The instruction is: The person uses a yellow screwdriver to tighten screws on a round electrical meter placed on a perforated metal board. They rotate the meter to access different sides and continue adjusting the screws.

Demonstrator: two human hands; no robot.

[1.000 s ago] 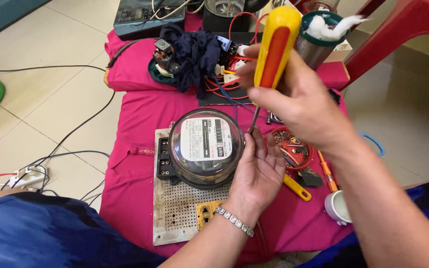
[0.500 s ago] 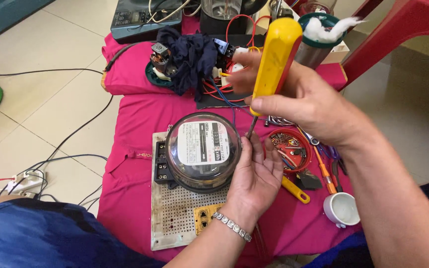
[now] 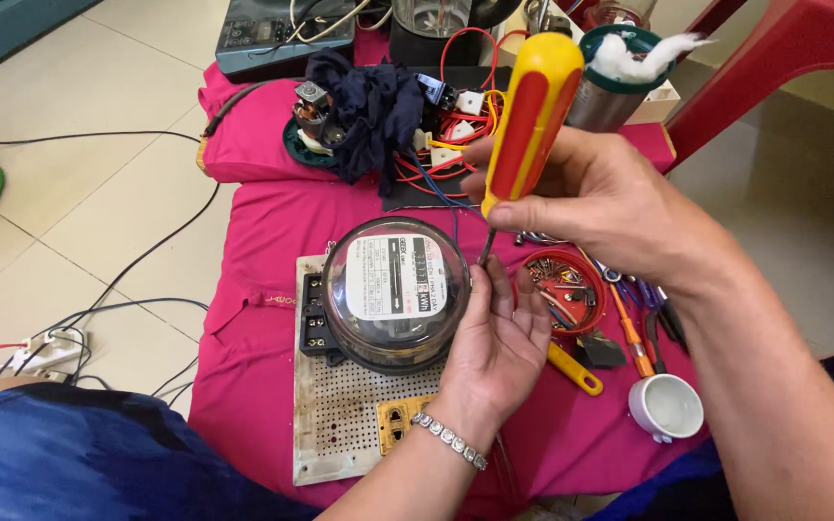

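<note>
On the pink cloth (image 3: 263, 241), a screwdriver (image 3: 529, 114) is gripped by the right hand (image 3: 600, 198) and the meter (image 3: 396, 289) is steadied by the curled left hand (image 3: 496, 352)

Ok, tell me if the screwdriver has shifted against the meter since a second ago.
No. The screwdriver keeps its tip at the meter's right edge, handle leaning up and right as before.

Both forearms are bare, with no sleeves showing. A silver linked bracelet (image 3: 448, 439) circles the left wrist. Blue patterned cloth (image 3: 79, 458) covers the lap at lower left of the frame.
</note>
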